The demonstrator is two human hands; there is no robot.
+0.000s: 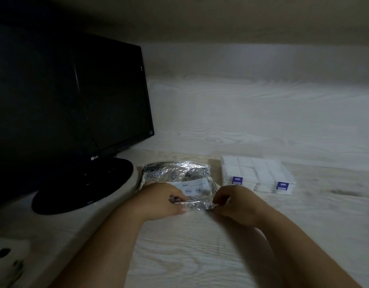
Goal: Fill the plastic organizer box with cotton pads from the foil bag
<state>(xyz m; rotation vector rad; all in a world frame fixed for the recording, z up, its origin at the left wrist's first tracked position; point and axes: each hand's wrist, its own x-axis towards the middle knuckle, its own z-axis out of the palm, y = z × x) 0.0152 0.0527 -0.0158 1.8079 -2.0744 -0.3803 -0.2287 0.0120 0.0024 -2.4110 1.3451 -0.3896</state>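
A crinkled silver foil bag (175,173) with dark drawings and a white label lies flat on the pale wooden desk (200,246). My left hand (160,201) pinches the bag's near edge on the left side. My right hand (234,201) pinches that same edge at its right corner. To the right of the bag stands a clear plastic organizer box (257,174) with two purple latches on its front. Its lid is down, and white cotton pads show through in several compartments.
A black monitor (71,96) on a round base (84,183) fills the left side, close to the bag. A white object (7,256) with dark openings sits at the lower left corner. A pale wall rises right behind the desk.
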